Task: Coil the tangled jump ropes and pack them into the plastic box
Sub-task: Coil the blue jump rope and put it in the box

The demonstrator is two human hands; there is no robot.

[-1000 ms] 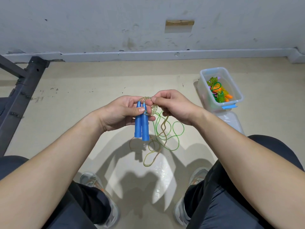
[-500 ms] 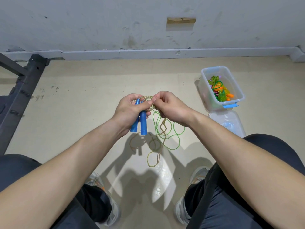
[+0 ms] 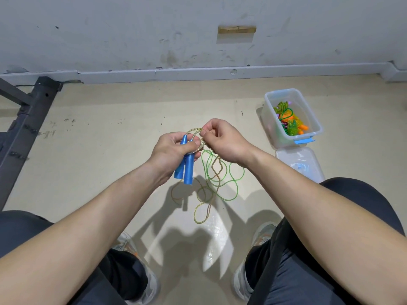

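Two blue handles [image 3: 186, 166] sit in the left hand [image 3: 169, 150], fingers [image 3: 191, 146] curled around them — the right hand [image 3: 222, 142] pinches the rope [image 3: 201, 145] just above, loops hanging down — plastic box [image 3: 282, 91] well apart.

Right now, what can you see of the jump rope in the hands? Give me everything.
The jump rope has two blue handles, smooth and plastic-looking. The left hand holds them side by side, ends pointing down. Its cord is thin, yellowish and glittery. A few turns are coiled at the handle tops, where the right hand pinches it. The rest hangs below in loose loops, mixed with a green cord. I cannot tell whether that belongs to the same rope.
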